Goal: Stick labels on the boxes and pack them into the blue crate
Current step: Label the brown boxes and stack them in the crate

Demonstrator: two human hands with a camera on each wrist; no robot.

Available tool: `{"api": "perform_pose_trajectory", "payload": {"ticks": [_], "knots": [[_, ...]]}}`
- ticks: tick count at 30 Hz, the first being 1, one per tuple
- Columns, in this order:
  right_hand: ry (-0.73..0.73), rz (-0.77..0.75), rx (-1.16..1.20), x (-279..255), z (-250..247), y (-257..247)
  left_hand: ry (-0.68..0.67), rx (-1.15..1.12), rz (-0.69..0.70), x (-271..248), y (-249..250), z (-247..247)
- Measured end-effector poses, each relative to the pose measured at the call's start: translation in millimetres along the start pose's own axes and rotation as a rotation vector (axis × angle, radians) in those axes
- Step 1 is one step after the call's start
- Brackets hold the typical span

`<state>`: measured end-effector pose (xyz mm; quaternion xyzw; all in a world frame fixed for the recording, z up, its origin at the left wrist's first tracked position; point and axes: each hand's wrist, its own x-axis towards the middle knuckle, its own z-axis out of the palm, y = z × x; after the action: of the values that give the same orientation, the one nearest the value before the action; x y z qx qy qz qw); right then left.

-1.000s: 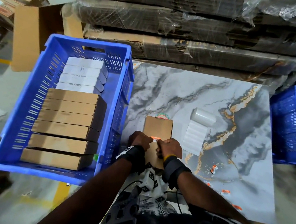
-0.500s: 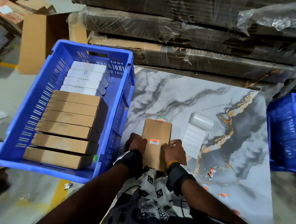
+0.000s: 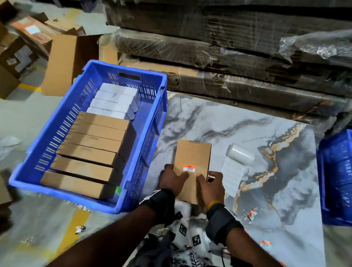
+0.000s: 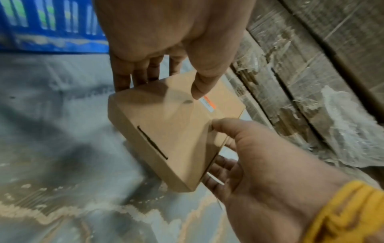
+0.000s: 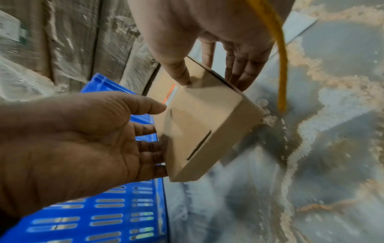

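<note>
A flat brown box (image 3: 192,156) with an orange-and-white label (image 3: 189,168) on its top face is held just above the marble-patterned table (image 3: 225,125). My left hand (image 3: 174,179) grips its left side and my right hand (image 3: 211,183) grips its right side, thumbs on top and fingers underneath. The wrist views show the box (image 4: 170,128) (image 5: 199,118) tilted, with a shadow beneath it. The blue crate (image 3: 161,110) stands to the left. Several brown and white boxes are packed on edge in it in a row.
A label roll (image 3: 241,153) with an unrolled strip (image 3: 231,175) lies right of the box. Loose orange scraps (image 3: 251,213) dot the table. A second blue crate (image 3: 338,181) sits at far right. Wrapped cardboard stacks (image 3: 240,85) rise behind; cartons (image 3: 63,64) litter the floor at left.
Both hands left the label they were pressing, slid out to the box's sides and now grip it. The box has come slightly off the table.
</note>
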<state>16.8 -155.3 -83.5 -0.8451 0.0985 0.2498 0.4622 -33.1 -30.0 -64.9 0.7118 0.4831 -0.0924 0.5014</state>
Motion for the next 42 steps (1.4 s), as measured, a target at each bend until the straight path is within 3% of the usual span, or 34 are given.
{"api": "perform_pose_trajectory", "payload": {"ticks": [7, 13, 19, 26, 29, 34, 42], "knots": [[0.086, -0.325, 0.152, -26.6, -33.8, -61.8, 0.081, -0.335, 0.135, -26.7, 50.5, -29.9], [0.150, -0.522, 0.160, -43.3, -45.2, -109.6, 0.095, -0.445, 0.280, -39.7, 65.2, -53.8], [-0.029, -0.633, 0.075, -61.9, -28.3, -159.5, 0.164, -0.659, 0.309, -40.5, 54.6, -105.8], [-0.249, -0.677, -0.096, -91.6, 27.1, -200.5, 0.177, -0.708, 0.248, -32.7, 14.7, -194.9], [-0.262, -0.691, -0.233, -99.0, 51.0, -217.6, 0.125, -0.724, 0.216, -30.8, -0.7, -224.4], [-0.273, -0.682, -0.426, -106.9, 84.4, -240.3, 0.158, -0.724, 0.167, -23.4, -22.6, -257.2], [-0.292, -0.607, -0.708, -122.0, 118.5, -231.8, 0.149, -0.719, 0.140, -5.4, -48.4, -284.3]]}}
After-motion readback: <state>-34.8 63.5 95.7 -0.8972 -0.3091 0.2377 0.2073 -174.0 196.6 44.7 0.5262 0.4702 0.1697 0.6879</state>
